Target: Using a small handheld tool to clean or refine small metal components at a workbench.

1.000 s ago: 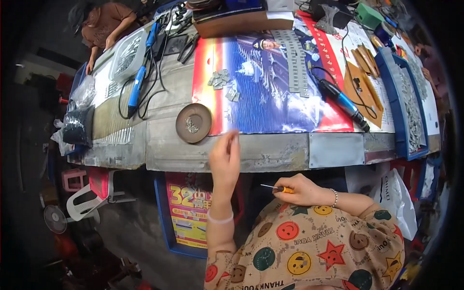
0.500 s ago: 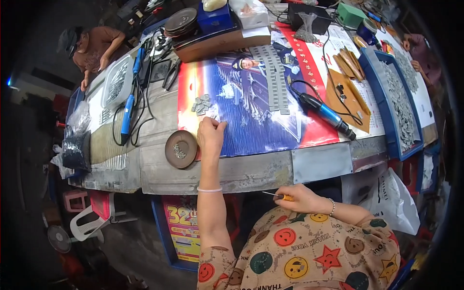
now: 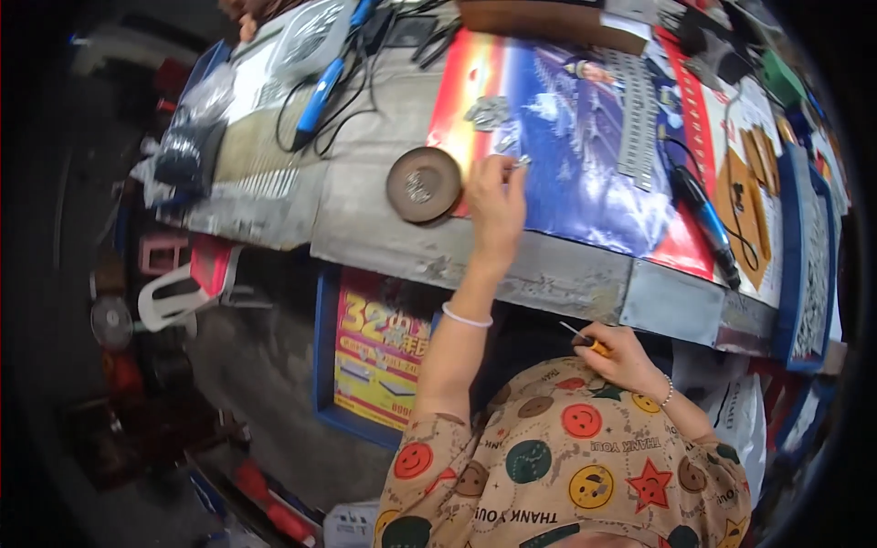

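Observation:
My left hand (image 3: 496, 196) is over the near part of the printed poster sheet (image 3: 566, 205), thumb and fingers pinched on a small grey piece (image 3: 523, 162). Blur hides the piece's exact shape. Just beyond the fingertips lies a small pile of flat grey pieces (image 3: 489, 111). A round brown dish (image 3: 397, 189) with tiny metal parts (image 3: 419, 185) sits left of this hand. Close to my body, below the table edge, my right hand (image 3: 626, 356) is closed around a thin-shafted screwdriver (image 3: 598, 347) with a yellow and black handle, its tip pointing left.
Rows of grey pieces (image 3: 637, 128) stand on the poster's right half. Beside them lies a blue and black corded power tool (image 3: 705, 219). A blue bin (image 3: 804, 256) of grey parts is at far right. Another blue corded tool (image 3: 320, 105) lies at left.
The view has tilted down and shifted, so the table appears higher and further right. My left hand has come away from the grey pile toward me, pinching a piece. The right hand keeps its screwdriver.

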The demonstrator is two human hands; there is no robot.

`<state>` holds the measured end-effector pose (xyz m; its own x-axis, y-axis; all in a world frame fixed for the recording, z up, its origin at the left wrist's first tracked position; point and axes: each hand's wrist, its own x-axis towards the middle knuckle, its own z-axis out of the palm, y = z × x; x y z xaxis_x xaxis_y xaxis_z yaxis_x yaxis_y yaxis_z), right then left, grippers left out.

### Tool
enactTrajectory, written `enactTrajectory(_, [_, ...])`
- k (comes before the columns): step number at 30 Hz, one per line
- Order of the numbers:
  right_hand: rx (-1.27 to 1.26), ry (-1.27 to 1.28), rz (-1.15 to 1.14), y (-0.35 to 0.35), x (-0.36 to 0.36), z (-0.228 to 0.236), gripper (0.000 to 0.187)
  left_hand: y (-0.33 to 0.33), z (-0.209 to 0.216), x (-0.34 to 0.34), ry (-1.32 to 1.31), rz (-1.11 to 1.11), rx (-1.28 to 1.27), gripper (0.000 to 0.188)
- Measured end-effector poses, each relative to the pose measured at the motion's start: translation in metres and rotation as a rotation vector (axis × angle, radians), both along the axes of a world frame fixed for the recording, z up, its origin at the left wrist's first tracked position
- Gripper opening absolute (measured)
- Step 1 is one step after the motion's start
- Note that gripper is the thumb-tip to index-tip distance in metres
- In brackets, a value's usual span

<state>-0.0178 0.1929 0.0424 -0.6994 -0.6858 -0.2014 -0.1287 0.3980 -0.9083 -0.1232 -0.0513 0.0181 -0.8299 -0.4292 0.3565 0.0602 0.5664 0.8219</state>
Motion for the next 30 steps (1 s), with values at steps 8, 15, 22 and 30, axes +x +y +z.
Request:
enactTrajectory(8, [0.101, -0.036, 0.067, -0.006, -0.001, 0.007, 0.018, 0.031, 0.029, 0.137, -0.137, -0.211, 0.594, 0.01])
enactTrajectory(15, [0.181, -0.064, 0.193, -0.016, -0.002, 0.013, 0.028, 0.038, -0.017, 0.202, -0.412, -0.228, 1.036, 0.014])
enactTrajectory(22, [0.191, -0.045, 0.213, -0.017, 0.003, 0.012, 0.033, 0.051, -0.054, 0.216, -0.58, -0.287, 1.173, 0.018])
enactTrajectory(30, [0.194, 0.077, 0.249, -0.007, 0.008, 0.007, 0.033, 0.069, -0.094, 0.22, -0.618, -0.31, 1.315, 0.023])
